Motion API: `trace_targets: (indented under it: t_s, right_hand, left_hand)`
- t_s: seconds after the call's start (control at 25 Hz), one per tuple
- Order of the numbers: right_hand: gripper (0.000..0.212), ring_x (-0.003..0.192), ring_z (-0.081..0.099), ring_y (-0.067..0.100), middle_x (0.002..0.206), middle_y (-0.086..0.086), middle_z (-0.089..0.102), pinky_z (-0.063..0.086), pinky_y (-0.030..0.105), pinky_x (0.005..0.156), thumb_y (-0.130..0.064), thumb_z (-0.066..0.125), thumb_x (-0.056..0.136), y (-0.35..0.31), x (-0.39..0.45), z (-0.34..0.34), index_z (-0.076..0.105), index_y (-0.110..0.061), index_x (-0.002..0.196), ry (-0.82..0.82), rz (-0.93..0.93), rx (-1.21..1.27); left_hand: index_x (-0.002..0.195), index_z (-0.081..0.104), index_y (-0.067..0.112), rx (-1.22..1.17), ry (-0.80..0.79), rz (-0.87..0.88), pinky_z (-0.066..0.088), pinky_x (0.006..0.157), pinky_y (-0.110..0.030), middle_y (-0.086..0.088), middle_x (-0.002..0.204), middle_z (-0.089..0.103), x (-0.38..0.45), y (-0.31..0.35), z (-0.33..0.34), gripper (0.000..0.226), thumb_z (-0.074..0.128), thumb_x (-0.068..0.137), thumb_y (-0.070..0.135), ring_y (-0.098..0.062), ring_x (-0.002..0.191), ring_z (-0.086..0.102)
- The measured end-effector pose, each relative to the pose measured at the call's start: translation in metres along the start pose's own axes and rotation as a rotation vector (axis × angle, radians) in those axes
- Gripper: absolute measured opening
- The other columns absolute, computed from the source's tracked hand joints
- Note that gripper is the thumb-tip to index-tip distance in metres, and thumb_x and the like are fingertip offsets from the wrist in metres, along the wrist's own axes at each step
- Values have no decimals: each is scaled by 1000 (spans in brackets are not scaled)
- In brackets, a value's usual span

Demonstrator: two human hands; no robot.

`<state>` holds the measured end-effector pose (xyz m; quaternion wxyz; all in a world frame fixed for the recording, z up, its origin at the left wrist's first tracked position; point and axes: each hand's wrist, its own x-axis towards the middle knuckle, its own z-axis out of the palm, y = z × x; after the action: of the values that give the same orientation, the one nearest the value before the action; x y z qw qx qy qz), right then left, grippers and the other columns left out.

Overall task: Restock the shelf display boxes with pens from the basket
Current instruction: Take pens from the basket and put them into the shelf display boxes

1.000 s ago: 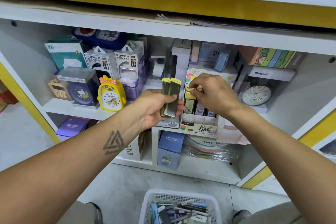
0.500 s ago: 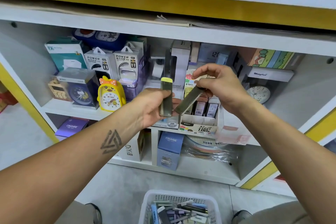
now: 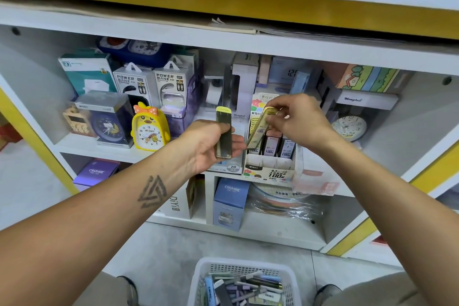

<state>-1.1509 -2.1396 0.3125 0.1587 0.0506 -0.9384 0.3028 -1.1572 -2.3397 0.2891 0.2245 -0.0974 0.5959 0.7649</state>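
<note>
**Second yellow case going into the display box**

Head view: A second earlier the left hand (image 3: 211, 143) held two yellow-capped cases; now it gripped one case (image 3: 223, 133) just left of the display box (image 3: 269, 169). The right hand (image 3: 295, 122) pinched the other case (image 3: 259, 129), tilted above the box's slots, so restocking was under way. Box read "100"; neighbouring one "2B". Basket (image 3: 244, 283), below the box, held more stock.

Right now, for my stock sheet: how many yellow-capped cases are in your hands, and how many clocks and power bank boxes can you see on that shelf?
Yellow-capped cases: 2, one per hand
Clocks: 3 plainly visible
Power bank boxes: 2
Total: 7
</note>
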Motion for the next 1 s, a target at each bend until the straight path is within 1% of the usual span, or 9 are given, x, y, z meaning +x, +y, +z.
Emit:
trace_targets:
  t_s: [0.04, 0.12, 0.2, 0.32, 0.4, 0.56, 0.76, 0.88, 1.0]
  right_hand:
    - [15, 78, 65, 15, 87, 4, 73, 50, 23, 71, -15, 72, 90, 0, -1, 0, 74, -12, 104, 2, -77, -120]
    - [12, 85, 64, 23, 91, 6, 73, 52, 36, 79, -17, 70, 91, 2, -2, 0, 74, -11, 100, -31, -167, -224]
    - [10, 85, 63, 24, 90, 5, 72, 53, 41, 79, -18, 69, 91, 4, -1, 2, 73, -12, 98, -39, -192, -247]
    - [11, 86, 63, 24, 91, 4, 72, 53, 39, 80, -19, 69, 91, 6, 0, 7, 74, -14, 100, -4, -193, -220]
    - [12, 84, 62, 22, 90, 2, 71, 52, 35, 79, -19, 71, 90, 6, 0, 10, 74, -15, 101, 13, -179, -192]
    - [12, 88, 62, 23, 94, 2, 70, 51, 35, 81, -20, 71, 91, 9, 1, 14, 74, -15, 101, -54, -191, -246]
    - [28, 84, 54, 14, 105, -1, 66, 41, 24, 80, -25, 71, 91, 9, 3, 12, 71, -15, 117, -35, -173, -236]
    - [17, 93, 60, 22, 104, 0, 67, 49, 33, 85, -19, 67, 93, 6, -2, 15, 73, -14, 108, -101, -201, -247]
    - [24, 107, 59, 25, 113, -1, 59, 49, 39, 90, -18, 60, 96, 2, -8, 22, 71, -13, 117, -214, -239, -356]
  left_hand:
    - [100, 58, 3, 1, 2, -1, 61, 61, -36, -20, 80, 72, 0, 0, 0, 17, 45, 103, 13, -26, 64, 73]
    - [99, 60, 4, 9, 9, -4, 61, 59, -34, -18, 77, 71, -1, 0, -1, 17, 47, 102, 13, -24, 62, 72]
    - [98, 61, 3, 10, 16, -9, 61, 58, -33, -17, 76, 69, -1, 0, -2, 16, 49, 101, 13, -24, 61, 70]
    - [101, 62, 2, 4, 5, -16, 61, 58, -33, -17, 77, 66, -1, 1, -2, 16, 50, 100, 13, -25, 64, 68]
    - [102, 62, 3, 9, -5, -25, 60, 63, -34, -15, 77, 64, -2, 1, -1, 17, 49, 101, 14, -24, 66, 66]
    - [101, 63, 4, 35, -20, -39, 58, 68, -36, -13, 78, 63, -3, 1, 0, 19, 47, 101, 14, -24, 68, 65]
    - [105, 62, 2, 52, -62, -39, 60, 61, -33, -14, 76, 65, -6, 1, 2, 19, 45, 101, 11, -23, 62, 67]
    - [111, 57, 0, 61, -72, -18, 61, 59, -34, -15, 78, 66, -7, 1, 3, 17, 46, 101, 7, -24, 63, 68]
    - [112, 56, 1, 68, -87, -13, 60, 58, -34, -16, 81, 66, -9, 1, 4, 16, 46, 100, 6, -25, 65, 68]
